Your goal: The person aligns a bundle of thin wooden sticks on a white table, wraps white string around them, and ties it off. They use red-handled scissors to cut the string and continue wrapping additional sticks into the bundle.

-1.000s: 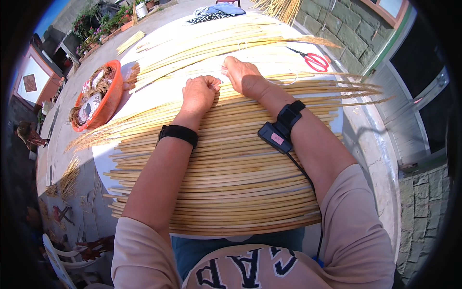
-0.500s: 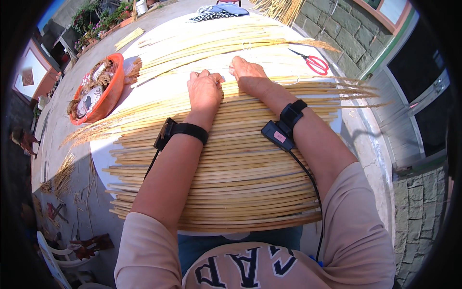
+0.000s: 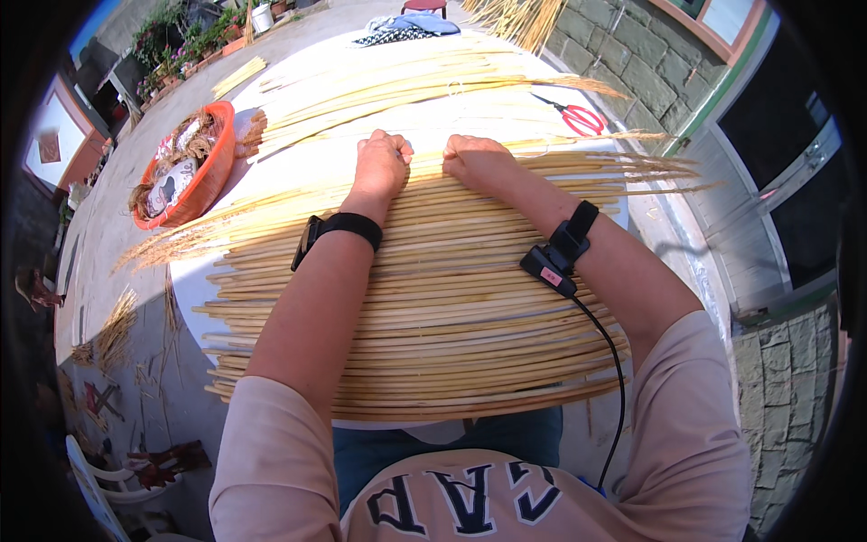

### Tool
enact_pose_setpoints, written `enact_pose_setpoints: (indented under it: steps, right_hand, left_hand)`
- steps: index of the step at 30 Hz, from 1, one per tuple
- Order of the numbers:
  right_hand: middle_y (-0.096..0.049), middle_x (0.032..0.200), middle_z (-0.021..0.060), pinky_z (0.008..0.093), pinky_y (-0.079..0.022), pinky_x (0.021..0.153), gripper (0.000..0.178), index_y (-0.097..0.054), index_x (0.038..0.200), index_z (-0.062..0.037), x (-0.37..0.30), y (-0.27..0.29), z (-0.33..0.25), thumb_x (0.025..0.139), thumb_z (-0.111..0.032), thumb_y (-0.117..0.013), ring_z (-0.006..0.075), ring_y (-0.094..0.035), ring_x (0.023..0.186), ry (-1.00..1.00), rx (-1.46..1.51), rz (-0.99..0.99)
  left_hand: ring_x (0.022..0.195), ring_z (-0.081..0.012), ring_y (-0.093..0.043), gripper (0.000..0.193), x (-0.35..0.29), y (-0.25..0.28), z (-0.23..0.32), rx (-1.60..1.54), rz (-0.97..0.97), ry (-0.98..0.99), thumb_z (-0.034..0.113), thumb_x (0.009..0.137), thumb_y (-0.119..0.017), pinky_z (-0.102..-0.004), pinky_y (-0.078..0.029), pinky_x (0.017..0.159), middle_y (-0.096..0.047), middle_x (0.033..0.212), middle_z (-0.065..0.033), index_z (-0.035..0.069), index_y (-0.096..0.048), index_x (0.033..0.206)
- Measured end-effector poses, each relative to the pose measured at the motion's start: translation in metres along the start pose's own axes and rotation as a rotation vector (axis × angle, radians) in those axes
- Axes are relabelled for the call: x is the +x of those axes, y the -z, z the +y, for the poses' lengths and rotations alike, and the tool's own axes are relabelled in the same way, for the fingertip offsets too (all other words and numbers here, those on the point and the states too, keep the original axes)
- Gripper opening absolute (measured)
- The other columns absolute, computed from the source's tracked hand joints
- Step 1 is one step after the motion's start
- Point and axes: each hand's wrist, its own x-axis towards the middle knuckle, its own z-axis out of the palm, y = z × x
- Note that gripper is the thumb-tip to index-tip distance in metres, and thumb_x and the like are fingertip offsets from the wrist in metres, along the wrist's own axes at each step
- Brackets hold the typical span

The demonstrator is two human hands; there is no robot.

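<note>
Stalks (image 3: 470, 307) lie beneath the hands (image 3: 382, 167), now drawn farther apart.

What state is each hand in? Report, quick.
Left hand: closed, over the stalks; can't tell if it holds anything.
Right hand: closed, fingers curled; any held thing can't be made out.

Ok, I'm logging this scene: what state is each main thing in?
Left hand: curled, any held thing hidden
Right hand: curled, any held thing hidden
Near stalks: laid side by side
Red-handled scissors: lying loose, unheld
Orange basin: holding assorted things
Cloth: crumpled
Black wrist straps: fastened
</note>
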Motion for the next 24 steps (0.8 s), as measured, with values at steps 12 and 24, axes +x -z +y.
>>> enact_pose_setpoints:
  steps: [12, 24]
  right_hand:
    - [-0.06, 0.096, 0.0162, 0.0432, -0.044, 0.085, 0.024, -0.062, 0.095, -0.0066, -0.004, 0.037, 0.024, 0.087, -0.027, -0.052, 0.0325, -0.056, 0.097, 0.009, -0.073, 0.042]
    - [-0.065, 0.099, 0.0204, 0.0421, -0.048, 0.084, 0.034, -0.066, 0.1, -0.0002, -0.019, 0.098, 0.085, 0.082, -0.028, -0.059, 0.0343, -0.061, 0.097, -0.52, -0.247, 0.038]
  left_hand:
    - [0.131, -0.0354, -0.033, 0.045, -0.008, 0.042, 0.021, 0.215, -0.254, 0.04, 0.029, 0.092, -0.053, -0.0446, -0.03, 0.107, -0.048, 0.131, -0.0165, 0.005, -0.048, 0.13]
    - [0.139, -0.0384, -0.016, 0.071, -0.053, 0.029, 0.018, 0.462, -0.378, -0.102, 0.055, 0.093, -0.038, -0.0565, -0.012, 0.11, -0.026, 0.146, -0.0228, 0.004, -0.028, 0.142]
